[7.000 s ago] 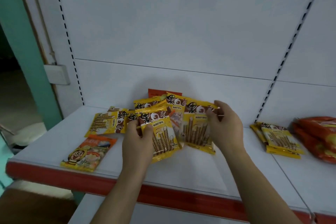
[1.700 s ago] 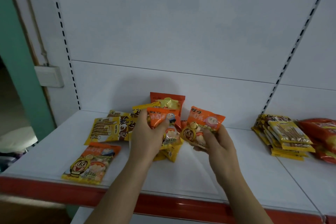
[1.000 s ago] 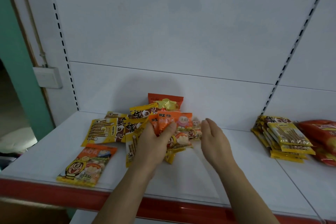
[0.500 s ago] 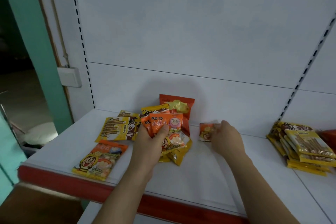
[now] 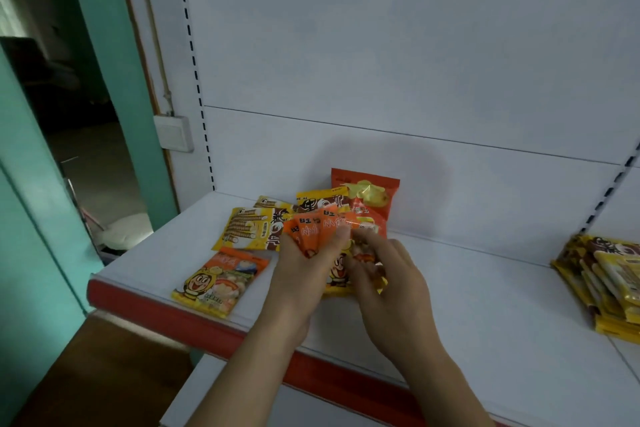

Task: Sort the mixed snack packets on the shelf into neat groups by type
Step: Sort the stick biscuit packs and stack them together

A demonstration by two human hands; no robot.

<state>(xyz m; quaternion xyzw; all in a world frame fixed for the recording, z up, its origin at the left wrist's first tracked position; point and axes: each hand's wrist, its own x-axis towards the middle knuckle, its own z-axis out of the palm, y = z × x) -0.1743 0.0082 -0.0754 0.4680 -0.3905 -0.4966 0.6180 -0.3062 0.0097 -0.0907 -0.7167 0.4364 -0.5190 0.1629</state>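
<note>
While the sorting looks roughly half done, the middle of the white shelf (image 5: 485, 305) is still a muddle. The person's left hand (image 5: 304, 274) grips a fan of small orange packets (image 5: 313, 229), thumb curled over their fronts and fingers behind, held just above the pile. The right hand (image 5: 388, 274) reaches in from 4 o'clock of that fan, fingers bent narrow and pinching at the clear-and-orange packet (image 5: 363, 253) lying on the heap; motion blur keeps me from saying how firmly it has hold.

Behind the hands, at 12 o'clock, a larger red-orange bag (image 5: 367, 194) leans against the back panel (image 5: 381, 62). At 10 o'clock, two or three yellow wafer-stick packets (image 5: 249, 229) lie overlapped, not yet moved. At 8 o'clock, near the red shelf edge (image 5: 145, 298), a single orange cartoon-face packet (image 5: 221, 276) lies flat, apart from the rest.

Far off at 3 o'clock sits a stack of yellow wafer-stick packets (image 5: 602, 277), fairly tidy though fanned at the edges; that group seems mostly settled.

By my reckoning the small orange ones are being gathered now. Left to do: put them down as a group, carry the remaining yellow ones across to the stack, and place the red-orange bag and the cartoon-face packet.
</note>
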